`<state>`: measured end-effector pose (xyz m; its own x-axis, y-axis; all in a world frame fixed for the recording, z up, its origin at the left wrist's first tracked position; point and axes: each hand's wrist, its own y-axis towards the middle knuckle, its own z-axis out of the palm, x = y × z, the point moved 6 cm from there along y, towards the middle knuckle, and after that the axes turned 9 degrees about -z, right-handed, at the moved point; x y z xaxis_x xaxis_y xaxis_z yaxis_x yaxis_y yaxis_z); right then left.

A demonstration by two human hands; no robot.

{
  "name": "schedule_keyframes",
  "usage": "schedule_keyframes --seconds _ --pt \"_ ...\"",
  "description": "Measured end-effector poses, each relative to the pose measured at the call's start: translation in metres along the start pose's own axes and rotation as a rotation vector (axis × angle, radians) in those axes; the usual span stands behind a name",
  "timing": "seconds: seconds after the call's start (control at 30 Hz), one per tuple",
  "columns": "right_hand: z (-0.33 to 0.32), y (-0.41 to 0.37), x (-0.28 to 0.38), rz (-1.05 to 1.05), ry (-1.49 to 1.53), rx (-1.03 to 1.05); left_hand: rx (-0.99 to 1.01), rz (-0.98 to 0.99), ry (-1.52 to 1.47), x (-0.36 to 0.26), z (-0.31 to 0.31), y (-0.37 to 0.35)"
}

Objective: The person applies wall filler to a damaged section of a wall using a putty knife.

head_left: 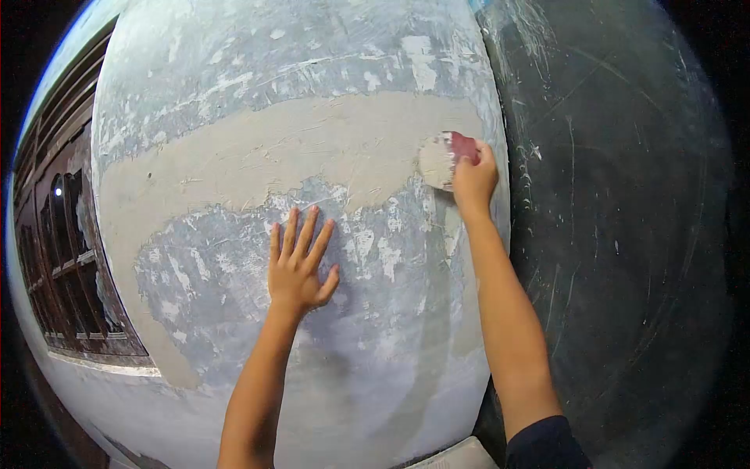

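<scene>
My right hand point(476, 180) grips the dark red part of a putty scraper point(437, 164) near the wall's right edge. Its blade is coated with beige putty and held against or very close to the wall; the exact contact is hard to tell. A broad band of beige putty point(297, 137) stretches across the wall to the left of the scraper and curves down on the far left. Below that band, my left hand point(298, 266) rests with fingers spread, apparently flat on the patchy grey-blue wall point(234, 273). Nothing is in it.
A dark wooden window point(74, 250) with bars and a pale sill point(105, 364) is at the left. A dark, scratched panel or wall point(617, 219) borders the work wall on the right. Part of a pale object point(461, 456) shows at the bottom.
</scene>
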<state>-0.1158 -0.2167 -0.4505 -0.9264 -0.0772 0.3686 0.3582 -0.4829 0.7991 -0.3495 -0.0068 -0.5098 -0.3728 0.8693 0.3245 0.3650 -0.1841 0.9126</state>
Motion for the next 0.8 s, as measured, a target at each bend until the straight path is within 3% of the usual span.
schedule_keyframes --seconds 0.1,0.2,0.27,0.5,0.57,0.63,0.7,0.77,0.8 --pt "0.017 -0.015 0.017 -0.197 0.038 0.044 0.012 -0.005 0.007 0.000 0.000 -0.001" --pt "0.014 -0.012 -0.005 -0.086 -0.043 0.084 -0.001 -0.001 -0.001 0.000 0.000 -0.001" --pt "0.000 -0.003 -0.036 0.088 0.027 -0.020 -0.006 -0.003 0.006 0.002 0.001 -0.002" --pt "0.020 -0.006 -0.009 -0.065 -0.011 0.058 0.003 0.002 0.036 0.000 0.001 0.000" --pt "0.005 0.001 -0.018 -0.014 -0.010 0.011 0.002 -0.004 0.035 0.002 0.001 0.000" --pt "-0.010 0.001 -0.024 0.189 0.044 -0.058 -0.007 0.004 0.019 0.002 0.001 0.000" --pt "-0.006 -0.003 -0.023 0.192 0.076 -0.048 0.001 -0.003 0.028 0.001 0.000 0.001" --pt "0.011 -0.005 -0.019 -0.017 0.092 0.017 0.020 -0.008 0.029 0.000 0.001 -0.001" --pt "0.011 -0.010 0.000 -0.005 0.078 0.063 0.004 -0.002 0.024 0.001 0.001 -0.001"
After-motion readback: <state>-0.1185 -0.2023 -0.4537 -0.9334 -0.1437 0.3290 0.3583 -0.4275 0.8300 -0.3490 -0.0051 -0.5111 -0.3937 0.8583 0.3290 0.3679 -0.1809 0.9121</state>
